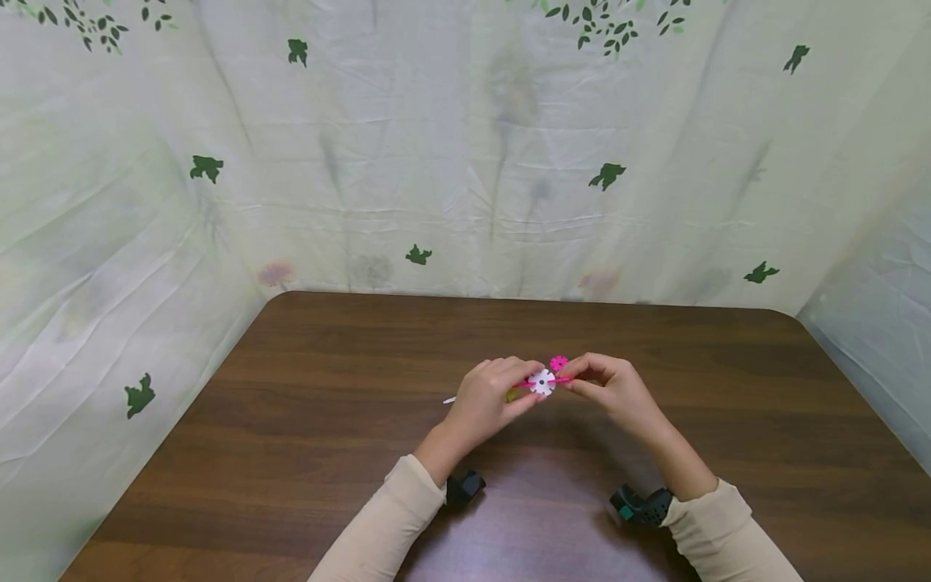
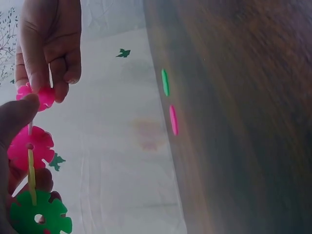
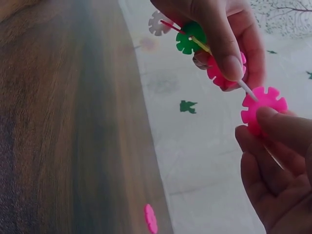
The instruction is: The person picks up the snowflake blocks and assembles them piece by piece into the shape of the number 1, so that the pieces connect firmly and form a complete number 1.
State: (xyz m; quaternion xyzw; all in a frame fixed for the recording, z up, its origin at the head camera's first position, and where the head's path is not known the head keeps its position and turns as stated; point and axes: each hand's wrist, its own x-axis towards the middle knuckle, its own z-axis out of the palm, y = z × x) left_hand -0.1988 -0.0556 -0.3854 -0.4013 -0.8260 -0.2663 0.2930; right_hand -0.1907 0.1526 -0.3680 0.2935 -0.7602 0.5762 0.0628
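A chain of notched plastic discs, each slotted crosswise into its neighbour, stretches between my two hands. My left hand (image 1: 490, 396) grips it, its thumb pressed to a pink disc (image 3: 219, 76) in the right wrist view. Beyond that lie an edge-on yellow disc (image 2: 31, 175), a green disc (image 2: 51, 214) and a whitish disc (image 3: 158, 23) at the far end. My right hand (image 1: 618, 392) pinches the pink end disc (image 3: 263, 105) between thumb and fingers. An edge-on white disc (image 3: 247, 89) joins the two pink ones. In the head view, my left fingers partly cover the chain.
A loose green disc (image 2: 165, 82) and a loose pink disc (image 2: 173, 120) lie on the brown wooden table (image 1: 327, 453). A pale curtain (image 1: 451, 162) with leaf and bird prints hangs behind the table's far edge.
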